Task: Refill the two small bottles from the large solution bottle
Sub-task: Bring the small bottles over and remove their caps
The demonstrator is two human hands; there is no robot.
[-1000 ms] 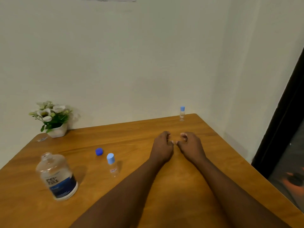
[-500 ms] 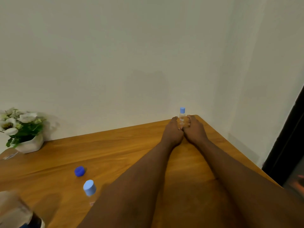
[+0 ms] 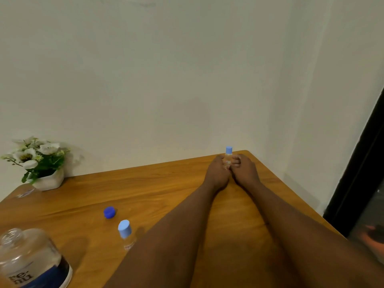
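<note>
- Far small bottle (image 3: 228,156): upright with its light-blue cap on, near the table's far right corner, at about 1 o'clock from the middle of the wooden table (image 3: 158,190).
- Left hand (image 3: 217,173): fingers curled against the left side of that bottle, closed on it.
- Right hand (image 3: 245,170): fingers closed against the bottle's right side, so both hands clasp it between them; only the cap and a strip of clear body show above the fingertips.
- Near small bottle (image 3: 125,233): upright, light-blue cap on, at about 7 o'clock, just beside the left forearm, which hides part of its lower body.
- Dark-blue cap (image 3: 109,212): lying loose on the wood just beyond the near small bottle, at its 11 o'clock.
- Large solution bottle (image 3: 29,260): at the lower left edge, about 8 o'clock, mouth uncapped, clear with a dark-blue label; partly cut off by the frame.
- Flower pot (image 3: 48,180): white pot with white flowers against the wall at 10 o'clock, well apart from the hands.
- Both forearms stretch across the table's middle toward the far corner.
</note>
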